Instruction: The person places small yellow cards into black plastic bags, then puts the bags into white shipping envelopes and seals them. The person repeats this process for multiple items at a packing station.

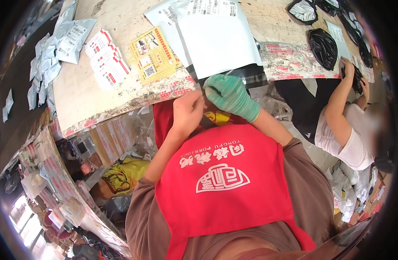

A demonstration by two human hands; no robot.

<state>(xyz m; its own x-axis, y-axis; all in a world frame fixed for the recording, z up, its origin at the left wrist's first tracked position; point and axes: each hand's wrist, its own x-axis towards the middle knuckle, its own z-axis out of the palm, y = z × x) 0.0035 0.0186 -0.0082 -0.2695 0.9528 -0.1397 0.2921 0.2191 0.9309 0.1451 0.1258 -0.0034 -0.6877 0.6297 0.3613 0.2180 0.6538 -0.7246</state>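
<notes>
At the table's front edge my two hands are close together. My bare left hand (189,111) is closed in a pinch, its fingertips turned toward the right hand. A green knit glove (246,100) covers my right hand (228,93), which is curled shut by the lower end of a white mailing bag (220,41). The bag has a printed label at its far end and a black strip (252,74) at its near end. What either hand pinches is hidden by the fingers. More white mailing bags (165,18) lie under this one.
Left of the bags lie yellow printed cards (153,56) and white-and-red cards (107,60). Small silver-white packets (73,41) are heaped at the far left. On the right, a co-worker's hands (348,68) hold something black, beside a black bundle (323,49).
</notes>
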